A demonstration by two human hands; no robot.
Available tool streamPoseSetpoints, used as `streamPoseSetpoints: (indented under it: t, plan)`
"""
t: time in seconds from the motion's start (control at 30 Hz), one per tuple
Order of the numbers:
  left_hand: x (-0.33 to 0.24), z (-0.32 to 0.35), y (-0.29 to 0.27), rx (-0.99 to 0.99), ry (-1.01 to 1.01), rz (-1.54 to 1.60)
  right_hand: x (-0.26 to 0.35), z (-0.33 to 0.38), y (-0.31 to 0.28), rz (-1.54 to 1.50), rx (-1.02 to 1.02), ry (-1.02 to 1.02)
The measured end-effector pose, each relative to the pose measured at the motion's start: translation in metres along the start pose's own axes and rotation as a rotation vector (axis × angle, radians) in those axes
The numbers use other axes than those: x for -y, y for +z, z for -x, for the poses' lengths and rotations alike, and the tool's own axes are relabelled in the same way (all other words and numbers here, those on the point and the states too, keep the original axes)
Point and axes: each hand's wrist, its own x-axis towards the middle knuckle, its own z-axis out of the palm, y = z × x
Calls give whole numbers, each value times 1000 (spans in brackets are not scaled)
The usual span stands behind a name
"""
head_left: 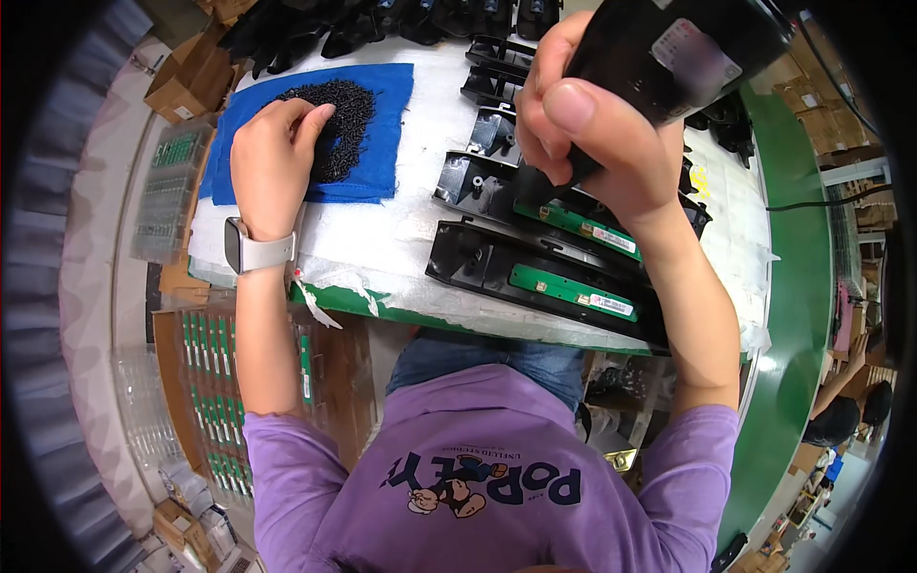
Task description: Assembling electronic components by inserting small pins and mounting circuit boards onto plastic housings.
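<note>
My right hand [611,143] is wrapped round a thick black electric screwdriver [621,57] with a label on its side; its lower end is mostly behind my fingers. Beneath that hand lie long black plastic housings [458,253] in a row, the nearer ones holding a narrow green circuit board [564,289]. On the left, my left hand [272,158] is over a heap of small black screws [353,119] spread on a blue cloth [387,177]. Its thumb and fingers are pinched together at the heap, and whatever lies between them is too small to make out.
White foam sheeting [382,244] covers the green-edged table. More black parts [382,24] are piled along its far side. Trays of green boards [215,401] stand at lower left, near a cardboard box [191,76]. A black cable [831,199] runs at right.
</note>
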Motion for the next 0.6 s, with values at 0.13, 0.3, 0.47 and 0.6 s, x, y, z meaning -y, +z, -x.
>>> streamPoseSetpoints:
  t: [0.13, 0.3, 0.47, 0.6]
  plan:
    - [-10, 1, 3, 55, -100, 392, 4, 3, 0, 127, 37, 2]
    - [-37, 12, 13, 350, -320, 1149, 22, 11, -14, -24, 38, -22]
    - [-79, 17, 20, 697, -407, 1653, 55, 26, -36, -257, 57, -198]
    - [-110, 12, 20, 818, -388, 1663, 77, 45, -58, -176, 113, -337]
